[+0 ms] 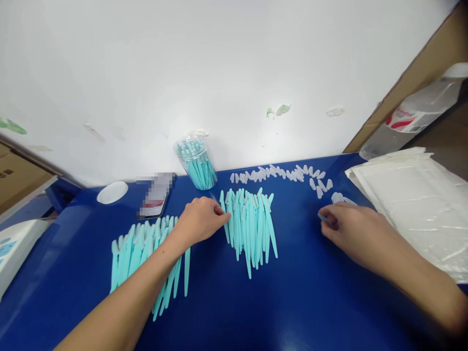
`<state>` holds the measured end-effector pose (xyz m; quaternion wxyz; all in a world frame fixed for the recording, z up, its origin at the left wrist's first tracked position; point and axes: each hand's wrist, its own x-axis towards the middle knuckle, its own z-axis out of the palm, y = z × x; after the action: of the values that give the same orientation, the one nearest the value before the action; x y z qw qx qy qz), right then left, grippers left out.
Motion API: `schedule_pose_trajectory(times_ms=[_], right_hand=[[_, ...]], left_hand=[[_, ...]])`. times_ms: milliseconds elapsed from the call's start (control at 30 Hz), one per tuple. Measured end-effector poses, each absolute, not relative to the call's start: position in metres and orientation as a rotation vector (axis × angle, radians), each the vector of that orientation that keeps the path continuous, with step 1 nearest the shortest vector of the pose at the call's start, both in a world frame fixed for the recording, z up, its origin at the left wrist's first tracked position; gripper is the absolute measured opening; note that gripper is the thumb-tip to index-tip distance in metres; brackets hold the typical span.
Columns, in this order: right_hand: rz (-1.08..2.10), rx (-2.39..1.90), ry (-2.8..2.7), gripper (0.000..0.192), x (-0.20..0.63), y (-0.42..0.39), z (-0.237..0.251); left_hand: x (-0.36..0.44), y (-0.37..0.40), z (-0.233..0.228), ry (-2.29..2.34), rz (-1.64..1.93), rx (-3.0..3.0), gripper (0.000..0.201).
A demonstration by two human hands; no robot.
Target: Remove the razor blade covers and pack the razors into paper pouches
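Note:
My left hand is closed in a pinch on the leftmost teal eyebrow razor of the middle pile. That pile of uncapped razors lies fanned with handles toward me. On the right, my right hand is closed, thumb and finger pinching a small translucent blade cap. Several more caps lie in a loose row near the wall, and a few sit just behind the right hand. Under my left forearm spreads another pile of razors, these with caps on their heads; the forearm hides part of it.
A clear round tub full of razors stands against the white wall. Left of it lie a phone and a white lid. White packets and a plastic bottle are at the right, a white device at far left.

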<state>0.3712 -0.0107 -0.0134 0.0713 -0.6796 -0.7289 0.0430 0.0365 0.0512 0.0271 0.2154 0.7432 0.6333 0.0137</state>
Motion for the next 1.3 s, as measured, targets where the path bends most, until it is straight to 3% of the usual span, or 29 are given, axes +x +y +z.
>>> schedule_pose_trajectory(times_ms=[100,200,267,333,467,533,667,900,1300], right_hand=[[0.737,-1.776,-1.881,0.018,0.349,0.000,0.002],[1.294,-1.431,-1.464,0.038,0.322,0.017,0.015],[1.466,-1.311,-1.259,0.041,0.306,0.028,0.018],[1.553,-1.243,-1.132,0.033,0.293,0.039,0.016],[1.657,-1.167,-0.944,0.023,0.277,0.051,0.005],[1.685,-1.149,-0.892,0.021,0.274,0.052,0.000],[1.732,-1.131,-0.830,0.020,0.272,0.047,-0.006],[1.750,-1.139,-0.786,0.023,0.262,0.036,0.002],[1.681,-1.208,-1.017,0.024,0.245,0.022,-0.005]], left_hand=[[0.034,0.056,0.028,1.773,0.006,2.074,0.036],[0.032,0.063,0.029,1.812,-0.045,2.102,0.036],[0.033,0.070,0.030,1.807,-0.119,2.099,0.033],[0.033,0.077,0.031,1.790,-0.216,2.065,0.028],[0.032,0.086,0.028,1.786,-0.336,1.993,0.041],[0.032,0.085,0.027,1.806,-0.328,1.997,0.032],[0.024,0.070,0.034,1.822,-0.145,2.106,0.020],[-0.015,0.027,0.045,1.447,0.352,2.341,0.048],[-0.027,0.015,0.022,1.314,0.441,2.472,0.040]])
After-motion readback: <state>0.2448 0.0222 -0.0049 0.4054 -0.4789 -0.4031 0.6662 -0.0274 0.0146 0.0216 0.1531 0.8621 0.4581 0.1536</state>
